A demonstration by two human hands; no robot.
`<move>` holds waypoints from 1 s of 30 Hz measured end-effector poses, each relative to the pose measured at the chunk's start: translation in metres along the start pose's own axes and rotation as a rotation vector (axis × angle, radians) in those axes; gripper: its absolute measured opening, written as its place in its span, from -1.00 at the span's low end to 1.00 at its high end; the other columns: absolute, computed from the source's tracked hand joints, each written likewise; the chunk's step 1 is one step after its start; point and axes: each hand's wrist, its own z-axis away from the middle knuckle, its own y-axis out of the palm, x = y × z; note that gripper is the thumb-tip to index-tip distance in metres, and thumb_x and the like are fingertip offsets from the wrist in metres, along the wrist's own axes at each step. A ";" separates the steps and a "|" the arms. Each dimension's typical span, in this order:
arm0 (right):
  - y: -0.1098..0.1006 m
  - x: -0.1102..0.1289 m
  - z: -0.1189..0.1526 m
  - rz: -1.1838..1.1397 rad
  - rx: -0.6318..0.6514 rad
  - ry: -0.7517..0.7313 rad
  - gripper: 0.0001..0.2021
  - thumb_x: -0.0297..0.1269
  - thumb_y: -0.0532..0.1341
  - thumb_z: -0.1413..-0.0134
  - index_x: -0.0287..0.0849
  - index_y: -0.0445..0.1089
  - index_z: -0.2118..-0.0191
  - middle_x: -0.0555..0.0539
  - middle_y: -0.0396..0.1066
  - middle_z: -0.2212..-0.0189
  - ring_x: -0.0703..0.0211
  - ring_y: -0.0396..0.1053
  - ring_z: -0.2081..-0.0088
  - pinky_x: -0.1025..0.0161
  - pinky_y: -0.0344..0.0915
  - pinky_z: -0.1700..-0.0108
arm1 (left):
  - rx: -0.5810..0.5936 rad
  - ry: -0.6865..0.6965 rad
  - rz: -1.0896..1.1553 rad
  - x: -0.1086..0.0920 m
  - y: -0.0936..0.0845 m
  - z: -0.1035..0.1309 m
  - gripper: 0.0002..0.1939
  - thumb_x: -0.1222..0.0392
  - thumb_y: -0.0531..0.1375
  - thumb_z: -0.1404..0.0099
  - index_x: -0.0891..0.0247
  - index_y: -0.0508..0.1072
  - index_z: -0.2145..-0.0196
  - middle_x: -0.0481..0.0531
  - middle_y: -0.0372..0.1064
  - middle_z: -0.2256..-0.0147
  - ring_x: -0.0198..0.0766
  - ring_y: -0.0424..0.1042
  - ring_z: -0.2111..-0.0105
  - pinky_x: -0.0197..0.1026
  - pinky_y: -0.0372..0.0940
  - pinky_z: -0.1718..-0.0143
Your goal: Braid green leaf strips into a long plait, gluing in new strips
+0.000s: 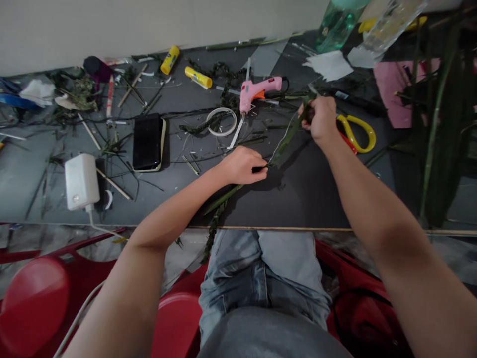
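A long green leaf strip (288,140) stretches between my two hands above the dark tabletop. My left hand (246,166) is closed, pinching its lower end. At the upper right, my right hand (321,119) has its fingers closed around the other end. A thin white thread (282,139) runs loosely along the strip. From below my left hand a leaf piece (223,200) sticks out, and a braided green strand (213,226) hangs over the table's front edge. Scissors with yellow handles (359,134) lie just right of my right wrist.
A pink glue gun (257,94), a roll of tape (221,122) and yellow glue sticks (198,77) lie beyond my hands. Left are a black phone (147,141) and a white adapter (81,181). Bottles (339,25) and long leaves (443,129) are at right. Red chairs (37,293) stand below.
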 end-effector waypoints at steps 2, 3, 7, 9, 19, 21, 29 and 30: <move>-0.001 0.002 0.002 -0.139 -0.034 0.034 -0.69 -0.07 -0.03 -0.19 -0.02 0.33 0.46 -0.13 0.39 0.52 0.08 0.30 0.43 0.09 0.21 0.34 | -0.012 -0.016 -0.006 0.000 0.000 0.000 -0.67 0.18 0.05 -0.29 0.21 0.38 0.62 0.00 0.31 0.62 -0.30 0.29 0.57 -0.17 0.12 0.46; -0.001 0.003 0.003 -0.178 -0.041 0.047 -0.71 -0.09 -0.01 -0.17 -0.02 0.33 0.47 -0.12 0.40 0.52 0.09 0.29 0.44 0.09 0.20 0.35 | -0.013 -0.023 -0.004 0.000 0.001 0.000 -0.67 0.18 0.06 -0.28 0.21 0.38 0.62 0.00 0.31 0.62 -0.31 0.28 0.57 -0.17 0.12 0.46; 0.000 0.006 0.004 -0.160 -0.069 0.130 -0.69 -0.06 -0.01 -0.23 0.00 0.31 0.47 -0.08 0.39 0.55 0.08 0.29 0.41 0.13 0.19 0.36 | -0.053 -0.038 0.045 -0.001 0.000 0.000 -0.65 0.18 0.04 -0.29 0.21 0.35 0.64 -0.02 0.25 0.64 -0.35 0.22 0.60 -0.20 0.09 0.50; 0.000 0.008 0.003 -0.122 -0.083 0.153 -0.69 -0.11 -0.02 -0.28 -0.04 0.30 0.45 -0.07 0.36 0.56 0.12 0.28 0.43 0.15 0.21 0.34 | -0.128 -0.048 0.075 0.001 0.001 0.000 -0.62 0.15 0.03 -0.31 0.22 0.34 0.64 -0.03 0.24 0.65 -0.36 0.21 0.60 -0.22 0.08 0.51; -0.007 0.032 0.020 0.578 -0.007 0.051 -0.60 -0.31 -0.06 -0.37 -0.17 0.39 0.45 -0.36 0.54 0.20 -0.18 0.48 0.05 -0.01 0.30 -0.03 | -0.304 -0.152 0.246 0.000 0.006 0.000 -0.61 0.06 0.07 -0.35 0.23 0.44 0.58 0.01 0.37 0.61 -0.36 0.33 0.58 -0.26 0.18 0.50; -0.007 0.033 0.022 0.600 0.000 0.065 -0.60 -0.28 -0.05 -0.37 -0.17 0.43 0.42 -0.35 0.54 0.19 -0.19 0.48 0.05 -0.02 0.31 -0.02 | -0.270 -0.097 0.338 -0.001 0.003 0.001 -0.64 0.04 0.10 -0.35 0.24 0.52 0.50 0.04 0.46 0.55 -0.36 0.40 0.55 -0.28 0.23 0.48; -0.005 0.023 0.021 0.302 -0.120 -0.125 -0.58 -0.31 -0.13 -0.39 -0.10 0.40 0.39 -0.20 0.53 0.31 0.01 0.47 0.19 0.08 0.29 0.00 | -0.290 -0.261 -0.005 0.007 0.010 -0.002 -0.62 0.16 0.07 -0.27 0.22 0.27 0.70 -0.02 0.27 0.67 -0.34 0.25 0.59 -0.21 0.06 0.50; -0.005 0.021 0.020 0.281 -0.142 -0.108 -0.59 -0.30 -0.13 -0.38 -0.09 0.40 0.39 -0.18 0.52 0.33 0.00 0.47 0.20 0.06 0.29 0.01 | -0.243 -0.272 -0.054 0.007 0.010 -0.002 -0.63 0.17 0.08 -0.25 0.22 0.27 0.69 -0.01 0.28 0.66 -0.33 0.27 0.58 -0.21 0.06 0.49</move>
